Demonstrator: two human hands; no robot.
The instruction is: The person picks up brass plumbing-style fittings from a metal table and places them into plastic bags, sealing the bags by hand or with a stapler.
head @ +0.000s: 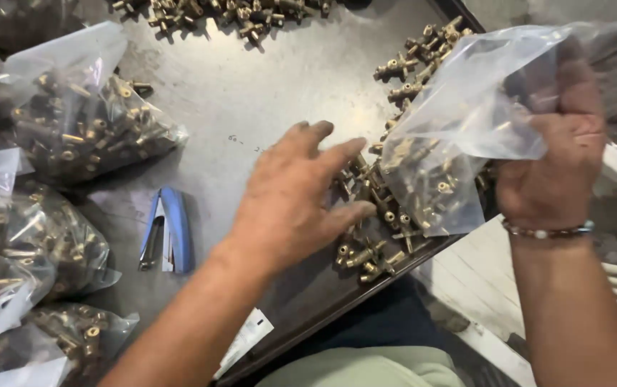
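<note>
Gripping a clear bag (pixel 466 122) by its bunched mouth, the right hand (pixel 556 158) is clenched on the plastic; the bag hangs left of and below that grip, its bottom part-filled with brass fittings. The left hand (pixel 297 197) is released, fingers spread flat, reaching over loose fittings (pixel 369 254) lying just past its fingertips and under the bag, at the tray (pixel 251 93) edge. A blue stapler (pixel 168 229) lies left of that wrist; filled bags (pixel 86 122) sit farther left.
</note>
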